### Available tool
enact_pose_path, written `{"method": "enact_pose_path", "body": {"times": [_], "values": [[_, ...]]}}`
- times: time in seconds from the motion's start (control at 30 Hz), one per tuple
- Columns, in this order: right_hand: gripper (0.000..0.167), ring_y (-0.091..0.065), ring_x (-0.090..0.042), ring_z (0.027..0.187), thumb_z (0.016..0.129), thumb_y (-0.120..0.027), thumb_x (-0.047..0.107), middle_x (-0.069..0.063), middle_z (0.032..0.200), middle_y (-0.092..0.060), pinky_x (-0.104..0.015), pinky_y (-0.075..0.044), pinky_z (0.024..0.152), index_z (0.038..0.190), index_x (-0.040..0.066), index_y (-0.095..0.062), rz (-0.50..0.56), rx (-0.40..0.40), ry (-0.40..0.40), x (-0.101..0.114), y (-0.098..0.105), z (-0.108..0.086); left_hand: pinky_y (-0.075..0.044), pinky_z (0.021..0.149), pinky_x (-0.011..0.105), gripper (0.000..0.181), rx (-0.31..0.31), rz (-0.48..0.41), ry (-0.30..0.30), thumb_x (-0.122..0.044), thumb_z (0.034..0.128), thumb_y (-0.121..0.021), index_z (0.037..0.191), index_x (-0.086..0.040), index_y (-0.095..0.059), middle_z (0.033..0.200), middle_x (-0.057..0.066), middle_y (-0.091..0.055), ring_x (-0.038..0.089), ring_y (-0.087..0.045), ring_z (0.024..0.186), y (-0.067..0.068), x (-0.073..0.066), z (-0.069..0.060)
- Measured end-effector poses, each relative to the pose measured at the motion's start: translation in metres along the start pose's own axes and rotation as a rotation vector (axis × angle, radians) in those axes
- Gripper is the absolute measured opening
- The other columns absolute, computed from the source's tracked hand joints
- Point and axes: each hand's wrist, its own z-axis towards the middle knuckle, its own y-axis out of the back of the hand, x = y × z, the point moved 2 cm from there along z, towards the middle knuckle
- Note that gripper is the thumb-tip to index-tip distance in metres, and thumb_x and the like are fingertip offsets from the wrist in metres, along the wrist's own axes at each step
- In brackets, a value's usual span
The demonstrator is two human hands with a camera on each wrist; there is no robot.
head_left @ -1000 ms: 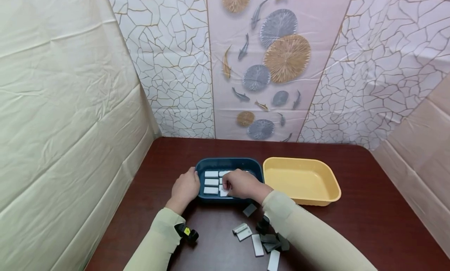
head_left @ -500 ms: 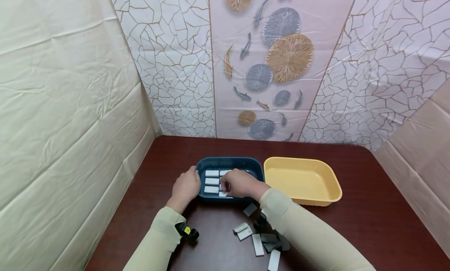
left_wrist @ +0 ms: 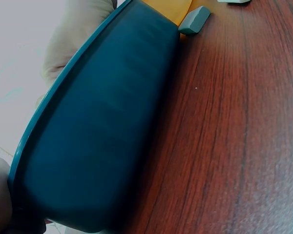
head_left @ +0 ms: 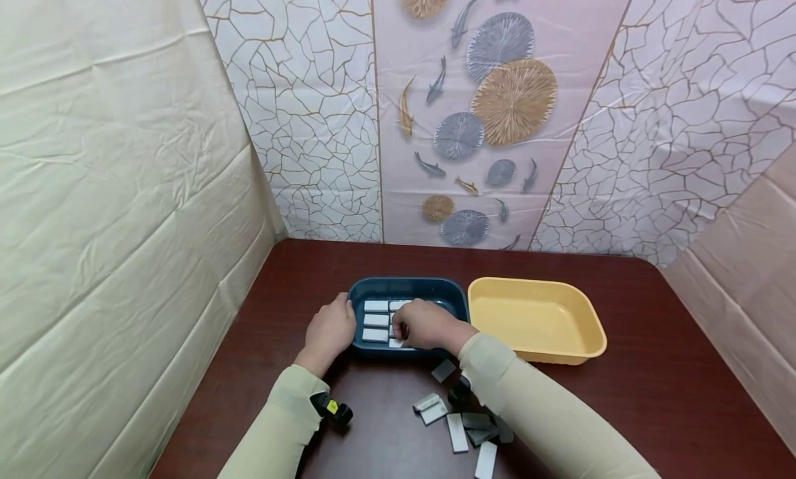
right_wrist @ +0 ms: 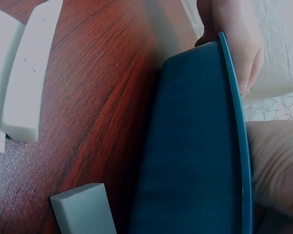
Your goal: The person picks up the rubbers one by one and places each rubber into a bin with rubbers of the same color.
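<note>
Inside the dark blue tray (head_left: 440, 290), white tiles (head_left: 376, 320) lie flat in rows. At its left end my left hand (head_left: 329, 332) grips the rim, with fingers on both sides of the wall in the right wrist view. My right hand (head_left: 425, 324) is over the middle of the tray, fingers bent down at the tiles and covering part of them. Whether a tile is between its fingertips cannot be made out. The left wrist view shows the outer wall of the tray (left_wrist: 102, 112); the right wrist view shows the wall (right_wrist: 190, 141) too, with the fingers hidden behind it.
A yellow tray (head_left: 528, 316) stands against the right side of the blue one. Nearer the front lie loose white tiles (head_left: 457, 433) and dark grey tiles (head_left: 475, 421), partly beside the right sleeve. One grey tile (head_left: 443, 370) sits just below the blue tray.
My right fingertips have shifted slightly up and left among the tiles, and a front tile shows more separately below them. The left hand keeps its grip. The head view has moved slightly.
</note>
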Motion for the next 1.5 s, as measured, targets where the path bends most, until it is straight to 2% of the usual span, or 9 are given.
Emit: {"method": "enact_pose_path", "body": {"times": [0.67, 0.83, 0.97, 1.1, 1.23, 1.37, 1.5], "values": [[0.023, -0.060, -0.008, 0.076, 0.092, -0.087, 0.002, 0.010, 0.084, -0.070, -0.031, -0.056, 0.076, 0.086, 0.021, -0.077, 0.009, -0.009, 0.019, -0.001, -0.003, -0.002, -0.062, 0.084, 0.055, 0.040, 0.010, 0.013, 0.004, -0.026, 0.1182, -0.046, 0.144, 0.000, -0.062, 0.116, 0.021, -0.076, 0.034, -0.074, 0.093, 0.000, 0.000, 0.000], [0.021, -0.062, -0.008, 0.079, 0.093, -0.087, 0.003, 0.009, 0.087, -0.071, -0.030, -0.057, 0.077, 0.088, 0.020, -0.077, 0.056, -0.006, 0.012, -0.002, -0.002, -0.004, -0.062, 0.084, 0.055, 0.040, 0.009, 0.013, 0.007, -0.026, 0.1181, -0.046, 0.144, 0.000, -0.062, 0.114, 0.020, -0.076, 0.033, -0.074, 0.092, 0.001, -0.001, -0.001], [0.017, -0.065, -0.005, 0.082, 0.096, -0.087, 0.012, 0.015, 0.088, -0.071, -0.030, -0.059, 0.078, 0.089, 0.024, -0.077, 0.115, -0.022, 0.000, -0.007, 0.002, -0.009, -0.062, 0.085, 0.056, 0.041, 0.009, 0.014, 0.010, -0.027, 0.1184, -0.046, 0.146, 0.000, -0.061, 0.116, 0.021, -0.076, 0.034, -0.074, 0.093, 0.001, -0.003, -0.002], [0.014, -0.067, -0.005, 0.083, 0.101, -0.084, 0.019, 0.016, 0.088, -0.071, -0.032, -0.059, 0.078, 0.092, 0.026, -0.076, 0.190, -0.076, -0.009, -0.015, 0.016, -0.023, -0.062, 0.086, 0.056, 0.041, 0.008, 0.015, 0.007, -0.026, 0.1182, -0.046, 0.145, 0.000, -0.062, 0.117, 0.021, -0.076, 0.036, -0.075, 0.095, 0.001, -0.005, -0.002], [0.009, -0.067, -0.007, 0.082, 0.103, -0.081, 0.017, 0.014, 0.089, -0.072, -0.033, -0.060, 0.078, 0.096, 0.021, -0.077, 0.234, -0.125, 0.004, -0.020, 0.029, -0.043, -0.061, 0.088, 0.057, 0.041, 0.011, 0.019, 0.010, -0.025, 0.1180, -0.046, 0.146, 0.000, -0.061, 0.120, 0.022, -0.076, 0.036, -0.075, 0.098, 0.001, -0.004, -0.001], [0.007, -0.065, -0.008, 0.080, 0.105, -0.078, 0.017, 0.016, 0.088, -0.071, -0.031, -0.058, 0.075, 0.098, 0.020, -0.079, 0.240, -0.149, -0.004, -0.024, 0.033, -0.063, -0.062, 0.088, 0.057, 0.041, 0.019, 0.019, 0.016, -0.026, 0.1182, -0.047, 0.146, 0.001, -0.061, 0.121, 0.022, -0.076, 0.036, -0.075, 0.097, 0.000, -0.003, -0.002], [0.011, -0.062, -0.007, 0.078, 0.105, -0.079, 0.018, 0.019, 0.088, -0.070, -0.032, -0.056, 0.073, 0.096, 0.025, -0.078, 0.203, -0.170, -0.012, -0.021, 0.034, -0.080, -0.062, 0.087, 0.057, 0.041, 0.014, 0.026, 0.015, -0.025, 0.1177, -0.048, 0.146, 0.001, -0.062, 0.120, 0.022, -0.075, 0.036, -0.075, 0.096, 0.001, -0.002, -0.001]]}}
